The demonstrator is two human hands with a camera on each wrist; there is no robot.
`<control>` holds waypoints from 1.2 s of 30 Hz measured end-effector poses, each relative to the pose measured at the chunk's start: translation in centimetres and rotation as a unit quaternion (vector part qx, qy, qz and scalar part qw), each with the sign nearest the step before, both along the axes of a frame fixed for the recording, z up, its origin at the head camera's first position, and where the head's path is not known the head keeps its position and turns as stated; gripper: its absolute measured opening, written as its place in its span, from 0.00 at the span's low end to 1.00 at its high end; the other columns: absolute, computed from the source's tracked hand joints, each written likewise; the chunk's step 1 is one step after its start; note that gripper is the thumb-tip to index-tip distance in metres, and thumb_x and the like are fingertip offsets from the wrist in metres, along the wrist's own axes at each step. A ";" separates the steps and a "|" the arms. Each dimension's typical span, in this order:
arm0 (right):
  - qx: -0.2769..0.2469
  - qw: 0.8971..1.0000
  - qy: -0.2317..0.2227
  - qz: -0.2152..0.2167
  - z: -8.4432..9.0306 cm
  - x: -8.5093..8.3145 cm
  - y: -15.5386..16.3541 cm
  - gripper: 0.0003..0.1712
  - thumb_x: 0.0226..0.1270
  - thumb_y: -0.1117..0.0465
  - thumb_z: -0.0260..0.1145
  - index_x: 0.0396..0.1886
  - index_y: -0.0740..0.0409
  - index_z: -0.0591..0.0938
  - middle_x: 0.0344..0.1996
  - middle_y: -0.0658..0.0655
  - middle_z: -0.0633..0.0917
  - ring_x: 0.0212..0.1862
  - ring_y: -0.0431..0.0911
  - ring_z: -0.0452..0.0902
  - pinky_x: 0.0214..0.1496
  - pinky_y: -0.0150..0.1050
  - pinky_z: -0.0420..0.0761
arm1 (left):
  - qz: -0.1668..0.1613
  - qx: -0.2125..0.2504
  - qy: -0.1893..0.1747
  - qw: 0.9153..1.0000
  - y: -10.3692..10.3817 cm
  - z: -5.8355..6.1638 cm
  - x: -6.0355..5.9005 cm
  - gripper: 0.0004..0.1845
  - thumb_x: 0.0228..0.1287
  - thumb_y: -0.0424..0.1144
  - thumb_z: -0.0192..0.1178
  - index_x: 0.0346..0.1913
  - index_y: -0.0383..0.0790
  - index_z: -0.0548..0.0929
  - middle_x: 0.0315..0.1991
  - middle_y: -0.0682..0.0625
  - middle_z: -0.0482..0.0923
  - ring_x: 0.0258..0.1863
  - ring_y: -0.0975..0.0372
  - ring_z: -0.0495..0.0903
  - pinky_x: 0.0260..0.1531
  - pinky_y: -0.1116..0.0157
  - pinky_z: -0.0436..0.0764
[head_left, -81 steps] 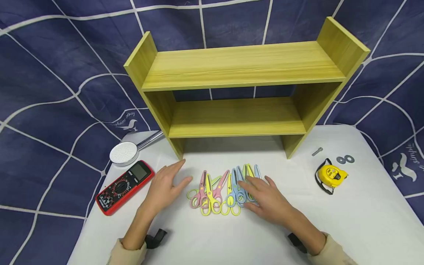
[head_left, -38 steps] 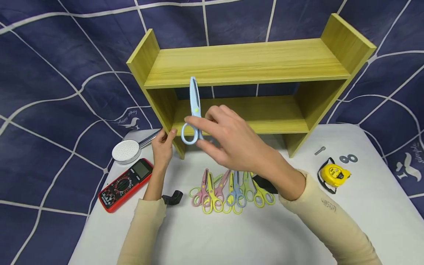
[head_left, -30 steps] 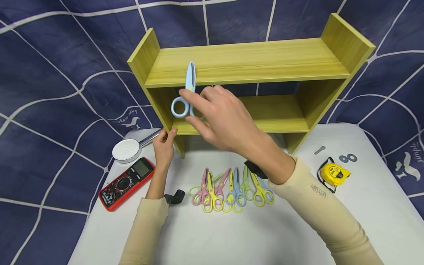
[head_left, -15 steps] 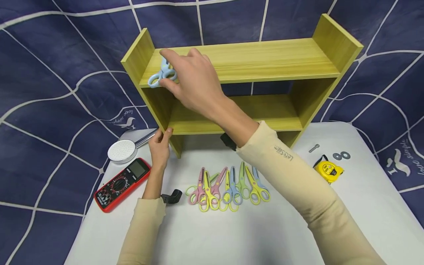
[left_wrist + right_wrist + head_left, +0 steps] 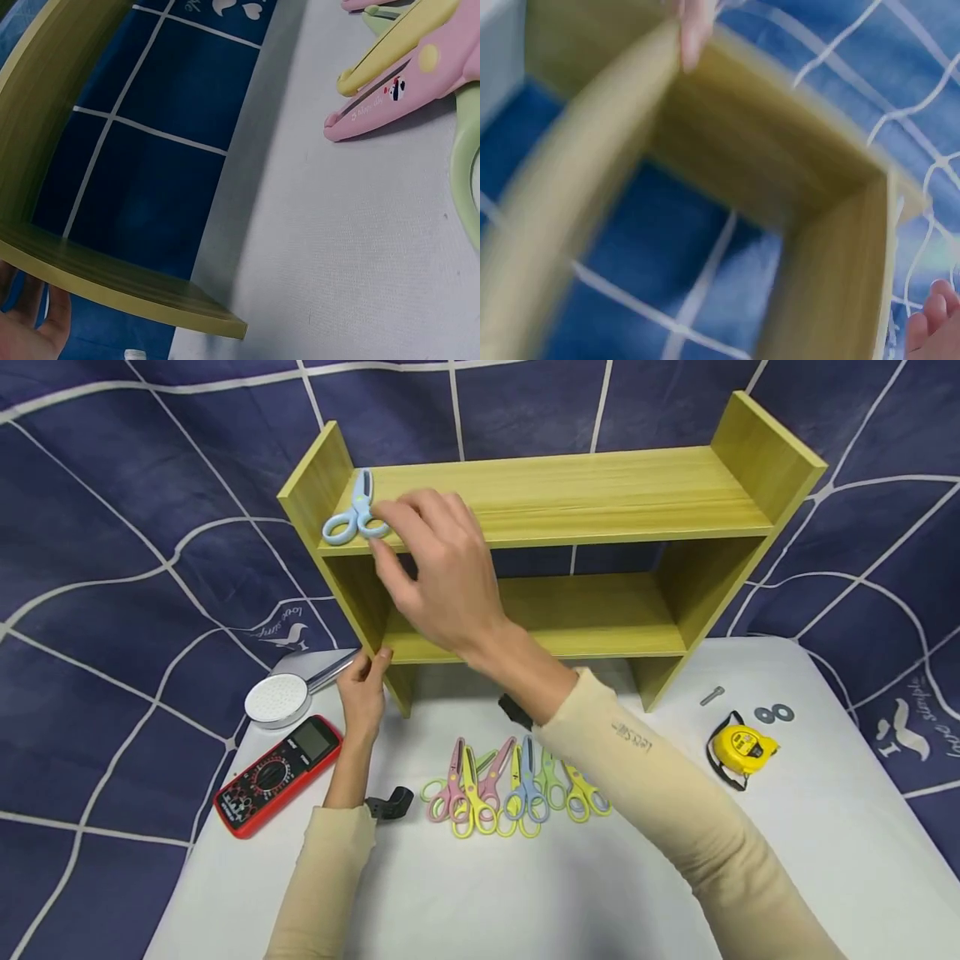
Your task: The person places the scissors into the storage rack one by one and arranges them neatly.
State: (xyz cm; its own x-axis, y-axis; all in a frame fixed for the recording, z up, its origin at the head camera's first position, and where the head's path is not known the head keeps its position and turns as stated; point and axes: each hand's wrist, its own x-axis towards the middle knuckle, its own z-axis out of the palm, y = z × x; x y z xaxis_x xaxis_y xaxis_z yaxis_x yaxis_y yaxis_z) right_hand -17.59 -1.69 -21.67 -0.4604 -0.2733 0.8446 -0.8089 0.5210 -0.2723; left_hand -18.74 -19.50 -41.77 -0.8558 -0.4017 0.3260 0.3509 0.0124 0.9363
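Blue scissors lie on the left end of the top board of a wooden shelf, blades pointing back. My right hand is just right of them, thumb and index finger spread apart beside the right handle loop. My left hand grips the shelf's left side panel at the middle board, thumb inside and fingers outside; the left wrist view shows those fingers behind the panel. On the table in front lies a row of pink, yellow, green and blue scissors, partly overlapping; my right sleeve covers some at the right.
To the left lie a red multimeter and a shower head. At right are a yellow tape measure, a bolt and two washers. A dark blue cloth with white lines hangs behind.
My right hand has carried the blue scissors from the row up to the top board's left end, let go and drawn slightly right. My left hand has moved to the shelf's side panel.
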 end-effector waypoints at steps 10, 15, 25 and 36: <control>0.013 0.983 -0.167 0.076 -15.2 8.8 2.7 0.18 0.63 0.62 0.69 0.52 0.63 0.82 0.38 0.55 0.80 0.39 0.45 0.74 0.39 0.34 0.75 | 0.004 0.000 -0.004 1.000 1.0 2.6 1.7 0.13 0.65 0.28 0.60 0.50 0.23 0.83 0.47 0.41 0.84 0.41 0.67 0.79 0.49 0.68 0.76; 0.177 0.942 -0.275 0.074 -21.5 12.8 4.0 0.26 0.65 0.52 0.70 0.60 0.57 0.78 0.41 0.51 0.76 0.37 0.40 0.68 0.35 0.29 0.71 | 0.001 0.000 -0.008 1.000 1.0 2.6 1.7 0.16 0.66 0.29 0.60 0.53 0.21 0.81 0.47 0.44 0.84 0.42 0.67 0.79 0.50 0.68 0.75; 0.263 0.922 -0.283 0.031 -24.3 13.1 3.4 0.26 0.64 0.52 0.71 0.59 0.55 0.78 0.38 0.51 0.76 0.33 0.41 0.70 0.29 0.29 0.69 | 0.005 0.017 0.003 1.000 0.3 0.0 -0.6 0.16 0.67 0.30 0.61 0.55 0.25 0.81 0.55 0.36 0.79 0.48 0.64 0.79 0.55 0.65 0.74; 0.330 0.902 -0.279 0.018 -24.1 12.8 2.1 0.23 0.60 0.61 0.66 0.56 0.54 0.78 0.35 0.56 0.78 0.29 0.43 0.73 0.20 0.33 0.71 | 0.010 0.016 0.005 1.000 0.2 0.1 -0.2 0.14 0.66 0.30 0.62 0.51 0.24 0.83 0.52 0.38 0.82 0.44 0.65 0.79 0.51 0.67 0.75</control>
